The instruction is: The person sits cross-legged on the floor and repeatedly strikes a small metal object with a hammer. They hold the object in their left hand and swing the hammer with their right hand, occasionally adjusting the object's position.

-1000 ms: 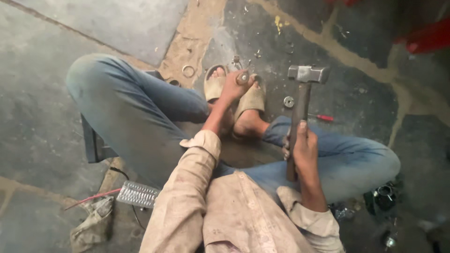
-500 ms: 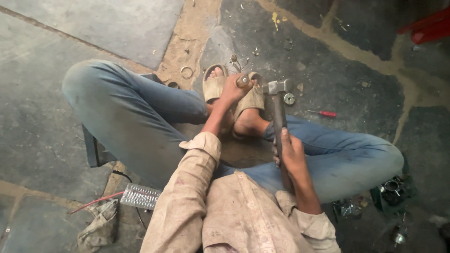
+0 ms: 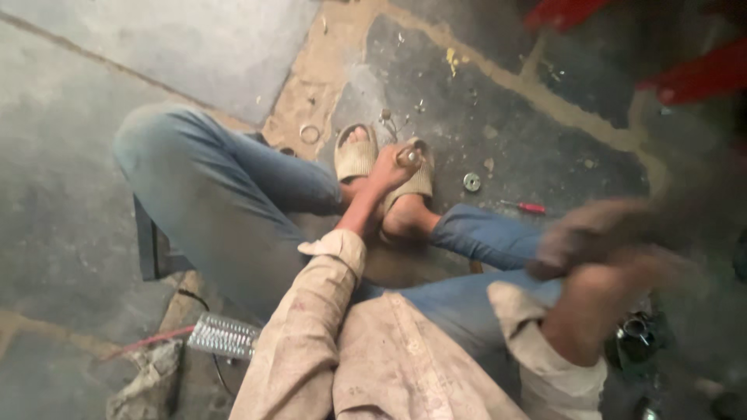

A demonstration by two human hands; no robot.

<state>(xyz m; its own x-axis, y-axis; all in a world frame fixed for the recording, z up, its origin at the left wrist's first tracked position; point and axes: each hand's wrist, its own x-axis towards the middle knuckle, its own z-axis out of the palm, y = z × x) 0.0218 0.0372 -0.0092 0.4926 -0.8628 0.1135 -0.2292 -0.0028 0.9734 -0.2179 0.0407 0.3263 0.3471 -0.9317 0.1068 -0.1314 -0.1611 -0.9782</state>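
Metal, a small round part sits pinched in the left hand on the sandals, at ten o'clock from the blurred right hand, whose grip I cannot tell.

The person is sitting on the stone floor, knees spread in blue jeans. The left hand is pinching a small metal piece over the beige sandals. The right hand is showing only as a blur, so its grip is unclear. A washer and a red screwdriver are lying near the feet.
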